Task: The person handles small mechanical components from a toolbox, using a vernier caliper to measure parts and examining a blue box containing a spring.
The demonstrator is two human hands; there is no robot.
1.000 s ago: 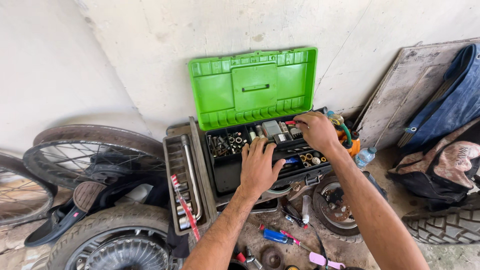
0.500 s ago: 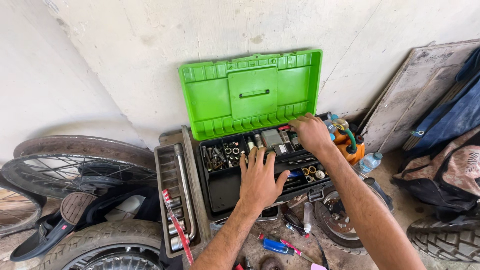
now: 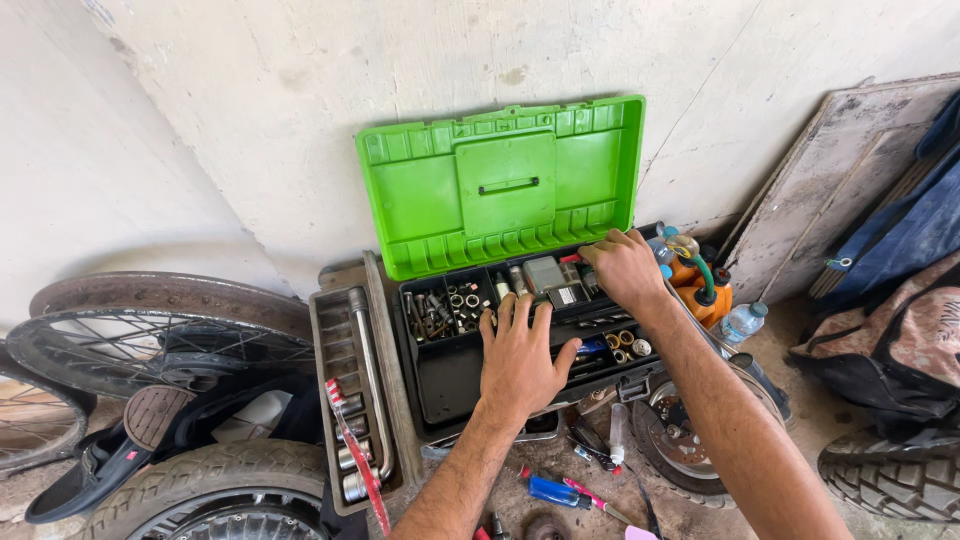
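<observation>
- The left hand [image 3: 520,352] lies flat with its fingers [image 3: 505,312] spread open, gripping nothing, on the black tray of the toolbox [image 3: 440,375] that sits on the floor.
- The right hand [image 3: 625,268] reaches into the tray's back right corner, fingers curled over small parts; I cannot tell whether they grip anything.
- The green lid [image 3: 500,190] stands open against the wall.
- A socket set tray [image 3: 352,400] lies just beside the toolbox's left edge.
- A spoked wheel [image 3: 150,335] lies farther left.
- A blue screwdriver [image 3: 550,491] lies on the floor near the toolbox's front edge.
</observation>
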